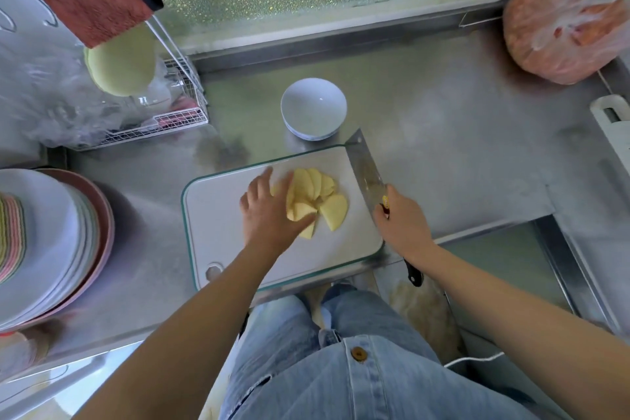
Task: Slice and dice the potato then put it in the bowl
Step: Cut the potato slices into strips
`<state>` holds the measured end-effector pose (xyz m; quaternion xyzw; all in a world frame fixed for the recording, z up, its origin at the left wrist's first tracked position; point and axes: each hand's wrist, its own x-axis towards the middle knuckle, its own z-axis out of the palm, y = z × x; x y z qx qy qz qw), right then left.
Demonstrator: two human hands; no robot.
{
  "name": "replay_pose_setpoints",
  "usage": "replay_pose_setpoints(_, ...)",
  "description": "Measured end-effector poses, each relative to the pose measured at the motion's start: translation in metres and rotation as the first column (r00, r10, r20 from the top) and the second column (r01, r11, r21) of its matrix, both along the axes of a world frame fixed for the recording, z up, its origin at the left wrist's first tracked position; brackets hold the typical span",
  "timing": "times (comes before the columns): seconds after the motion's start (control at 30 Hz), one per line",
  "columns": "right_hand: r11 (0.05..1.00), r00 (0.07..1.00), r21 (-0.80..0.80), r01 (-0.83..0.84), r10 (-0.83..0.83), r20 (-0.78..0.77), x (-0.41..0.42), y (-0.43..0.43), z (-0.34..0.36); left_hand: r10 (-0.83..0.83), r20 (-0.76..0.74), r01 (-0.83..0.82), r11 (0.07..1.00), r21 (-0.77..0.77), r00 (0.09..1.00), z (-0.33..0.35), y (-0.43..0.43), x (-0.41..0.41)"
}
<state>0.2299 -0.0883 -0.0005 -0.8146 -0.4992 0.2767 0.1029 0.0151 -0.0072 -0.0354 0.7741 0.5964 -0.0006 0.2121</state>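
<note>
Roughly midway: slicing appears done, dicing and transfer remain. Reading left to right, a stack of plates (51,242) fills the left edge of the frame, and a wire rack (177,112) sits above it at upper left; neither plays a part in the task. At centre lies the board (231,242), white with a clear rim, on the steel counter (460,147). The left hand (269,211) rests over the left part of the potato (317,198), fingers spread and laid flat on the slices, thumb stretched toward the lower pieces; it pinches nothing and seems to be gathering or steadying the pile. The potato lies on the board's upper middle as a fan of thin yellow slices, overlapping and leaning on one another. No cubes or strips are visible, so the dicing is judged not yet begun. Just above the board's top edge stands the bowl (313,109), white and empty: nothing has been moved into it. At the board's right edge is the cleaver (366,174), its blade clear of the slices and pointing toward the bowl. The right hand (402,225) has its fingers wrapped tightly round the handle where it meets the blade; the dark handle end juts out below the wrist. A bag (572,20) sits at upper right, unused.
</note>
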Motion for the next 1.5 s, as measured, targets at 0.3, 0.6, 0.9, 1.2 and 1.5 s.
replay_pose_setpoints(0.3,0.98,0.984,-0.111,-0.166,0.172,0.046,-0.051,-0.009,-0.004,0.067,-0.055,-0.065,0.997,0.037,0.996,-0.009,-0.014,-0.03)
replay_pose_setpoints(0.6,0.97,0.965,-0.075,-0.232,0.239,0.105,-0.102,0.001,-0.007,0.372,0.069,-0.369,0.928,-0.051,0.926,-0.021,-0.039,-0.106)
replay_pose_setpoints(0.9,0.941,0.936,-0.066,-0.331,0.336,0.099,-0.177,0.019,-0.008,0.373,0.271,-0.335,0.925,-0.176,0.887,-0.016,-0.038,-0.135)
replay_pose_setpoints(1.2,0.96,0.955,-0.03,-0.277,0.279,0.105,-0.178,0.037,-0.001,0.333,0.296,-0.279,0.937,-0.209,0.895,-0.024,-0.038,-0.148)
replay_pose_setpoints(1.5,0.935,0.936,-0.056,-0.35,0.351,0.009,-0.185,0.035,-0.007,0.341,0.249,-0.316,0.939,-0.135,0.907,-0.021,-0.038,-0.143)
